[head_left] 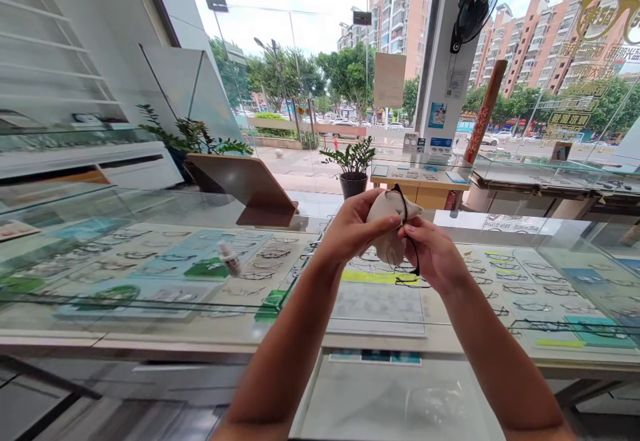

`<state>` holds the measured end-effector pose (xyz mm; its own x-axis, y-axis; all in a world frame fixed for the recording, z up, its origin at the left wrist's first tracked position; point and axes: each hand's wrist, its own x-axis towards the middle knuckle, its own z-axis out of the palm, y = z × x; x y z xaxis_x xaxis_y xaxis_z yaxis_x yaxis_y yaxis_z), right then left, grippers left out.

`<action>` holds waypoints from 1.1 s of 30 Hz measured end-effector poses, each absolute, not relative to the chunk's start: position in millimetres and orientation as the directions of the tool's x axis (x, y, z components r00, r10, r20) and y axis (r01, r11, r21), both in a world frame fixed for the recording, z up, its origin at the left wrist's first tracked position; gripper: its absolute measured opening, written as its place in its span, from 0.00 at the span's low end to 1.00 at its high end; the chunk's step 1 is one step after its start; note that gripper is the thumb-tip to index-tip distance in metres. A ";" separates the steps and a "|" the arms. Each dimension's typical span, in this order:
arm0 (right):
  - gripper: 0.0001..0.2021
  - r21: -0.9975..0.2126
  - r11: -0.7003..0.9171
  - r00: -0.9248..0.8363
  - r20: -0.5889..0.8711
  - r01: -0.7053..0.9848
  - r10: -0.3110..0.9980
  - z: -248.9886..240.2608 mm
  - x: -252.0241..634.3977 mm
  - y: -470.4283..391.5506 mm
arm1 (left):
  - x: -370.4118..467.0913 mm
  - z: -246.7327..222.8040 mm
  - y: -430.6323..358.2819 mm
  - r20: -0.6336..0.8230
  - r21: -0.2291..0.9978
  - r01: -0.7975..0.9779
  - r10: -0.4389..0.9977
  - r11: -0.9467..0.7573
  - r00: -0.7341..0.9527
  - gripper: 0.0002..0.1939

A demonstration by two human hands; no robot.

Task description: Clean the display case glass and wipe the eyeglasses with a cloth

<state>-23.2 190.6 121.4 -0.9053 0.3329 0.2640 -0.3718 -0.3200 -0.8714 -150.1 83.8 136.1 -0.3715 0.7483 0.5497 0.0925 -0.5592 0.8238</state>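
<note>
Both hands are raised over the glass display counter, close together. My left hand (356, 227) is wrapped round a pale cloth (387, 209), its thumb pressed on the cloth near the frame. A pair of dark-rimmed glasses (417, 257) is partly covered by this cloth. My right hand (434, 251) pinches the glasses between thumb and fingers, just right of the cloth. One dark part of the frame curves over the top of the cloth, and another hangs down beside the right fingers.
Rows of glasses lie inside the counter (250, 344). A small white bottle (229, 257) stands on the glass at left, near a brown tilted board (245, 184). Beyond are a potted plant (352, 164) and a wall fan (477, 7).
</note>
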 end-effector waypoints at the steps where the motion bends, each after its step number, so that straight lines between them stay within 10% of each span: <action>1: 0.12 -0.868 -0.326 -0.905 0.268 -0.376 0.329 120.7 -23.8 188.1 | -147.1 136.0 86.0 0.561 0.813 0.112 0.719 -0.571 -0.410 0.22; 11: 0.16 -0.879 -0.250 -0.892 0.323 -0.406 0.316 111.7 -29.4 182.7 | -135.9 133.9 99.6 0.606 0.755 0.280 0.466 -0.593 -0.645 0.32; 24: 0.11 -0.838 -0.183 -0.820 0.417 -0.514 0.392 123.5 -21.5 213.4 | -172.7 136.5 89.0 0.537 0.745 0.237 0.349 -0.624 -0.768 0.22; 33: 0.10 -0.868 -0.072 -0.840 0.451 -0.492 0.303 129.2 -11.8 221.1 | -161.7 139.7 68.0 0.782 0.599 0.684 0.485 -0.416 -0.391 0.20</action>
<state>-11.8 221.1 129.2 -0.8395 0.3028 0.4511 -0.4921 -0.0719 -0.8676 -161.7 68.0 139.7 -0.3905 0.4851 0.7824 0.6843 -0.4156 0.5992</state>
